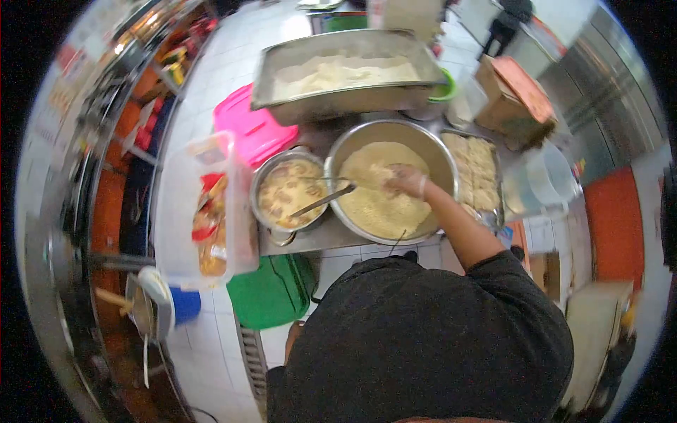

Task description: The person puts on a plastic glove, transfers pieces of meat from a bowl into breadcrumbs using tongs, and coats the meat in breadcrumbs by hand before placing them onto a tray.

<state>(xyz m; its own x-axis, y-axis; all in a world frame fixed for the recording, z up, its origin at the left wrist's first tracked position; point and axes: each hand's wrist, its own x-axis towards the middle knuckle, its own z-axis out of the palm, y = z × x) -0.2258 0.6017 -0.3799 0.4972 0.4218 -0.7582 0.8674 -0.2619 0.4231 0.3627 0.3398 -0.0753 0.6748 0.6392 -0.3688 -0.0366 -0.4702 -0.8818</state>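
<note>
The gloved right hand point(407, 181) touches pale grainy crumbs point(381, 215) in a wide metal bowl point(388, 132); a pot point(300, 228) stands left.

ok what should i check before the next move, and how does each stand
Right hand gloved: ok, clear glove visible.
Something in its grip: cannot tell, blur and pale powder hide it.
Pot stocked: ok, food pieces visible inside.
Metal utensil clear of the bowl: not ok, one end reaches over its rim.
Room on the tray: not ok, coated pieces look tightly packed.
</note>
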